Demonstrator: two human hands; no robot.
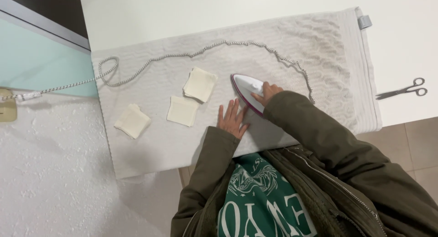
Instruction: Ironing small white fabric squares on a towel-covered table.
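White towelling (319, 50) covers the table top, largest of all, its braided cord (182, 55) looping across the far side. The white iron (246, 88) rests near the middle, the right hand (268, 92) closed around its handle. The left hand (232, 119) lies flat and spread just beside it. Three cream fabric squares (200, 84) sit to the left. Scissors (404, 89) lie well right.

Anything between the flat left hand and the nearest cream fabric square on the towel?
Nothing: in the head view only bare white towel lies between the left hand and the nearest cream fabric square. The white iron sits to the hand's other side.
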